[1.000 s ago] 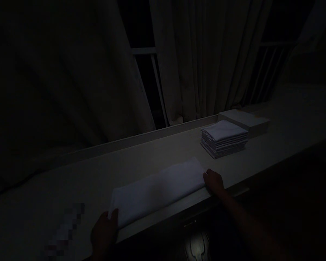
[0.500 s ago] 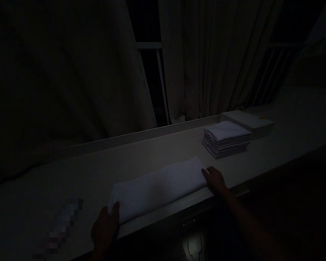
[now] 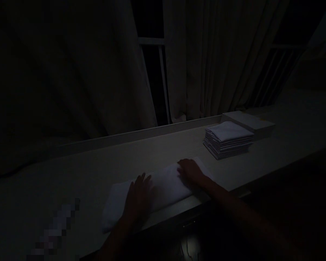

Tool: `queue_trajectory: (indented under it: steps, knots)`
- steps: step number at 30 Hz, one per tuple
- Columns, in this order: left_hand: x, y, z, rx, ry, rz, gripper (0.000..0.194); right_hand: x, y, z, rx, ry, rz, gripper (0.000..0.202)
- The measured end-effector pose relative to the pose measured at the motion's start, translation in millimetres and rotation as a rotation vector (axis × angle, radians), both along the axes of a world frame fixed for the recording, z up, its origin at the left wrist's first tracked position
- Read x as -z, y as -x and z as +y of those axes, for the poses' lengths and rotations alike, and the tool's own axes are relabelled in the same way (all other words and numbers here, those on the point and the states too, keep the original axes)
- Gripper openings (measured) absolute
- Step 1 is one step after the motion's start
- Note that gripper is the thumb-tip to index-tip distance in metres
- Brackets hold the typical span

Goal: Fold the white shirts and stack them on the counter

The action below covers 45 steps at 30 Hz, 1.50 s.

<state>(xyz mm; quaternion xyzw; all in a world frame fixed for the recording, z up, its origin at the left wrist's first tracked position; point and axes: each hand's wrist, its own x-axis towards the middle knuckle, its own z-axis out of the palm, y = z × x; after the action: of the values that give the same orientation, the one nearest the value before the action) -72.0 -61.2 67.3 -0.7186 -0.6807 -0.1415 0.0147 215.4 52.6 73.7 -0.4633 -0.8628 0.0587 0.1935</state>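
A long folded white cloth (image 3: pixel 163 186) lies flat along the front edge of the pale tabletop (image 3: pixel 92 170). My left hand (image 3: pixel 139 195) rests over its left-middle part with the fingers apart. On the right part of the cloth is my right hand (image 3: pixel 190 171), its fingers spread and pointing left. Neither hand grips anything. The cloth parts under both hands are hidden. To the right and farther back stands a stack of folded white cloths (image 3: pixel 228 139), which neither hand touches.
A pale box (image 3: pixel 250 121) sits just behind the stack. At the lower left lies a pixelated object (image 3: pixel 54 230). Dark curtains (image 3: pixel 192 61) hang behind the table's raised back edge (image 3: pixel 141 135). The scene is very dim.
Both hands have let go of the cloth's ends and moved inward onto its top. The cloth's left end now lies slightly farther left and lower.
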Motion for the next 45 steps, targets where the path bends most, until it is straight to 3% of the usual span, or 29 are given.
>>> queue_trajectory:
  steps: [3, 6, 10, 13, 23, 45]
  knots:
    - [12.7, -22, 40, -0.003, 0.092, 0.024, 0.064, 5.5, 49, -3, -0.133, 0.003, -0.048, 0.045]
    - [26.9, -20, 57, -0.067, 0.138, 0.016, 0.062, 21.8, 64, -5, -0.064, 0.061, -0.058, 0.045]
    - [35.5, -10, 52, -0.111, -0.016, 0.014, 0.051, 40.5, 55, -10, 0.015, 0.018, -0.005, 0.045]
    - [34.6, -9, 48, -0.178, -0.084, 0.003, 0.046, 44.8, 52, -12, 0.084, -0.039, 0.029, 0.047]
    - [36.7, -5, 53, -0.332, -0.127, -0.045, 0.045, 43.0, 57, -5, 0.251, -0.019, 0.081, 0.036]
    - [35.0, -18, 52, -0.388, -0.187, 0.117, 0.044, 45.6, 64, -8, 0.313, -0.114, -0.032, 0.034]
